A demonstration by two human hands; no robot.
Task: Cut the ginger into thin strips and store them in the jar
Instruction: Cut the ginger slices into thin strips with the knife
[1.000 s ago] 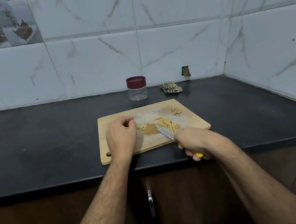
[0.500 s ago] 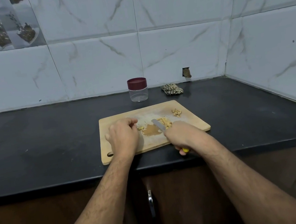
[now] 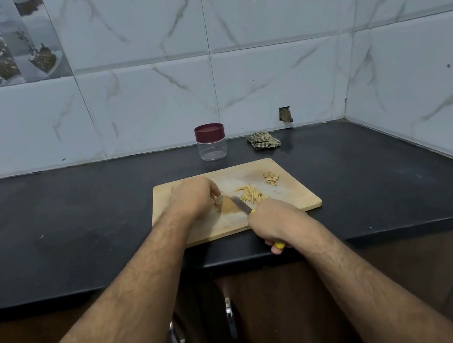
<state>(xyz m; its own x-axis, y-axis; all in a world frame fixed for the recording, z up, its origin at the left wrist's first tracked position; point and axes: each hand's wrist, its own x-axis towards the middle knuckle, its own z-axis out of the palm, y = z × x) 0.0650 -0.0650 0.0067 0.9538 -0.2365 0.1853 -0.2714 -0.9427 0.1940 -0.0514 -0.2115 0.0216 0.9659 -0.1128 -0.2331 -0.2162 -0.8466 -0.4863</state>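
Note:
On the wooden cutting board (image 3: 296,196), my left hand (image 3: 194,198) holds a small piece of ginger (image 3: 218,199) down with curled fingertips. My right hand (image 3: 273,220) grips a yellow-handled knife (image 3: 240,204), blade tip lying right beside the ginger piece and a brown wet patch. A heap of thin ginger strips (image 3: 252,194) lies just right of the blade. Peel scraps (image 3: 271,177) sit near the board's far right corner. The clear jar (image 3: 211,142) with a maroon lid on stands behind the board, near the wall.
A crumpled checked cloth (image 3: 263,141) lies right of the jar by the wall. The black counter (image 3: 65,224) stretches left and right of the board. Tiled walls close off the back and right side. Cabinet doors with metal handles (image 3: 230,317) are below the counter edge.
The knife went from the right of the strips, forward over them, then left to the ginger piece by my left fingertips. My left hand stayed on the ginger.

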